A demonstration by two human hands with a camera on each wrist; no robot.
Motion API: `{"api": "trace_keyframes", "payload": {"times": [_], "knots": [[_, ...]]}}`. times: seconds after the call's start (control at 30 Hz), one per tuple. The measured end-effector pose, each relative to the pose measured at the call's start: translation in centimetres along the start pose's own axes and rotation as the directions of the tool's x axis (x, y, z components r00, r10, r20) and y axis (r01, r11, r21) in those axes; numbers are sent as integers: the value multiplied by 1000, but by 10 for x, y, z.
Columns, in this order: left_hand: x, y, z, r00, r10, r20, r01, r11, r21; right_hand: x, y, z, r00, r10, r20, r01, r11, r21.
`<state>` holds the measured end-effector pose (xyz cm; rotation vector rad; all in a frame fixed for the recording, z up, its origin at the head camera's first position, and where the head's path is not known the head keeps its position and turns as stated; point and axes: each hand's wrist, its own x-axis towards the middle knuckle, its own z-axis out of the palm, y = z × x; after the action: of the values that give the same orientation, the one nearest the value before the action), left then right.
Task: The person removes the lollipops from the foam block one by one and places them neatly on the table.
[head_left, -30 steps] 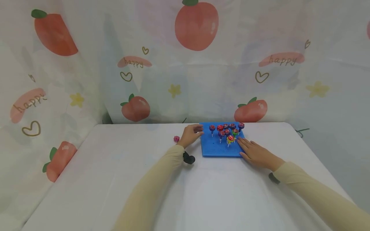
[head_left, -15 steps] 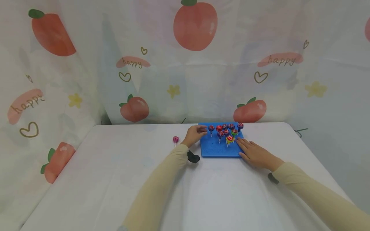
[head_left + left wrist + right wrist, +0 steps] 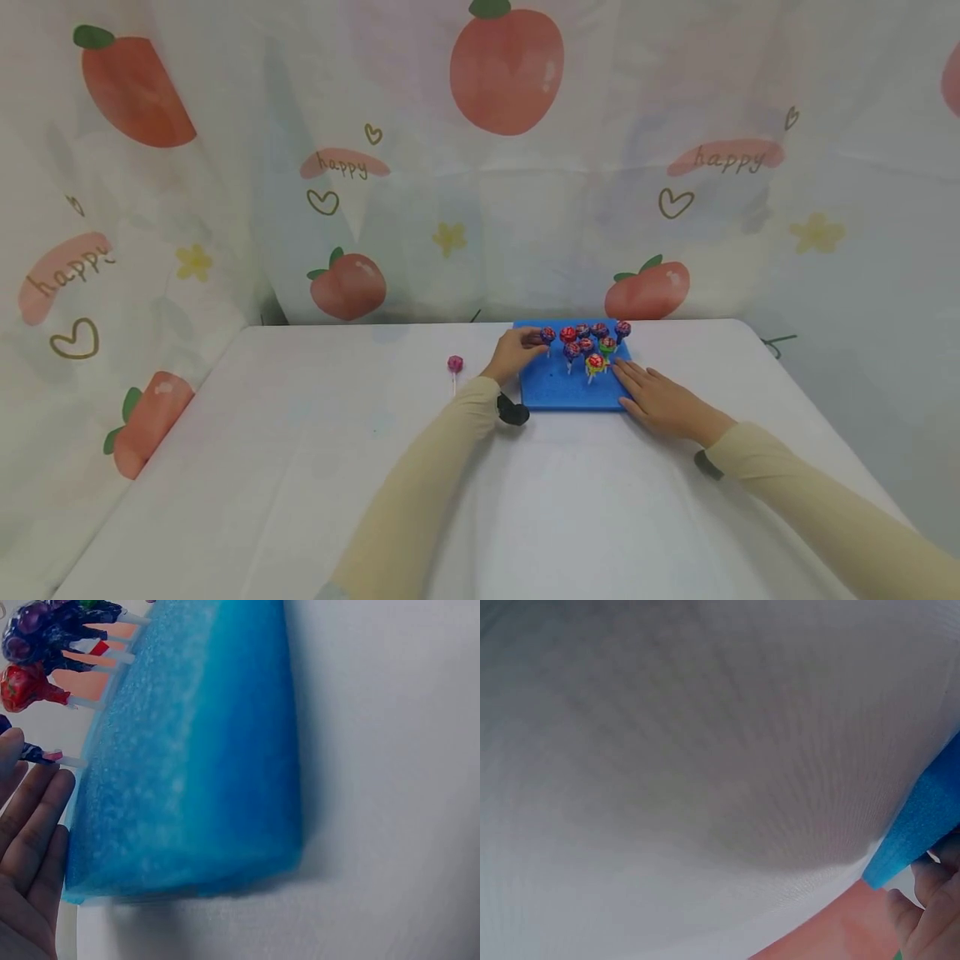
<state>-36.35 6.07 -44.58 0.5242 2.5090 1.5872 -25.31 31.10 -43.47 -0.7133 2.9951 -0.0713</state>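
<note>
A blue foam board (image 3: 547, 392) lies on the white table, with several wrapped lollipops standing upright in it on white sticks. My left hand (image 3: 513, 352) is over the board's left edge, its fingertips right at the leftmost dark blue lollipop (image 3: 548, 335). In the left wrist view the thumb overlaps that lollipop's wrapper (image 3: 34, 754), while the other fingers (image 3: 46, 814) extend fairly straight beside the stick. My right hand (image 3: 663, 402) rests along the board's right edge with straight fingers, close to the yellow-wrapped lollipop (image 3: 595, 363).
A single pink lollipop (image 3: 455, 364) is on the table left of the board, near my left wrist. The table (image 3: 585, 500) ends at a back edge just behind the board, against a hanging cloth (image 3: 540, 225) printed with peaches.
My left hand has moved right, from the board's left edge to the leftmost lollipop. The pink lollipop's stick has come into view behind it. My right hand stays in place.
</note>
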Motion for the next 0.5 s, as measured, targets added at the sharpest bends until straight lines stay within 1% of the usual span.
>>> {"api": "trace_keyframes", "payload": {"times": [0.07, 0.3, 0.5], "knots": [[1, 0, 2, 1000, -1, -5, 1, 1000, 7, 0, 0, 0, 1000, 3, 2, -3, 1000, -2], [1, -1, 7, 998, 44, -51, -43, 999, 18, 0, 0, 1, 1000, 1, -2, -1, 1000, -3], [-1, 0, 8, 997, 45, -67, -44, 999, 16, 0, 1, 1, 1000, 5, 1, -5, 1000, 0]]}}
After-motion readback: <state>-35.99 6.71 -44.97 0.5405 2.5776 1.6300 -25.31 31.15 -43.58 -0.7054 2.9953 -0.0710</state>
